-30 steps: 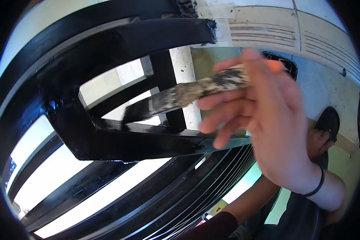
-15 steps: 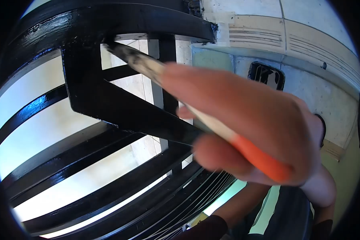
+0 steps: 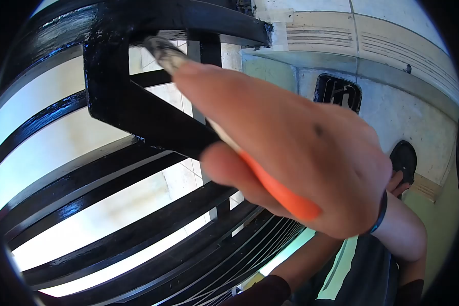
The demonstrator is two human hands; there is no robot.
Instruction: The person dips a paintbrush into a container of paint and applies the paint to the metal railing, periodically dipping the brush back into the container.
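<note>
1. Black slatted frame (image 3: 107, 76) fills the left side; my hand hides its middle part.
2. My right hand (image 3: 290, 137), in the centre, is closed around the brush (image 3: 285, 194); its dark tip is at the upper left, by the frame's upper bar. Both have moved slightly up-left.
3. My left forearm (image 3: 311, 257) is at lower centre; that hand is hidden, I cannot tell its state.
4. Black tray (image 3: 317, 94), upper right.
5. Dark sandal (image 3: 404, 158), now visible again, right.

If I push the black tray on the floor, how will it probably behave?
The black tray would likely slide flat rather than tip, as it looks wide and shallow. It may feel slippery or smear, as its inside has glossy dark patches.
</note>
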